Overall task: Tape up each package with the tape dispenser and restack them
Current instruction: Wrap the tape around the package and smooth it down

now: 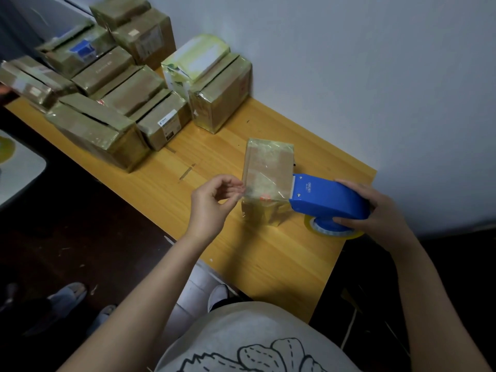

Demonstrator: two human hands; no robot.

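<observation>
Brown cardboard package point(268, 173), glossy under clear tape point(268, 194), is lying near the bench's point(268, 264) right end. The right hand point(375, 210) is gripping the blue tape dispenser point(327, 200) at its right edge; the left hand point(212, 202), wrist raised, is pinching the tape's free end. Taped packages point(99, 130) are crowding the far-left corner.

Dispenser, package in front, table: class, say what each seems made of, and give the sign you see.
Dispenser: blue moulded plastic, smooth and slightly glossy, with screw heads showing.
Package: probably brown cardboard, wrapped in shiny clear tape that glints and wrinkles.
Table: wood or wood-look laminate, with yellow grain lines and a low sheen.
</observation>
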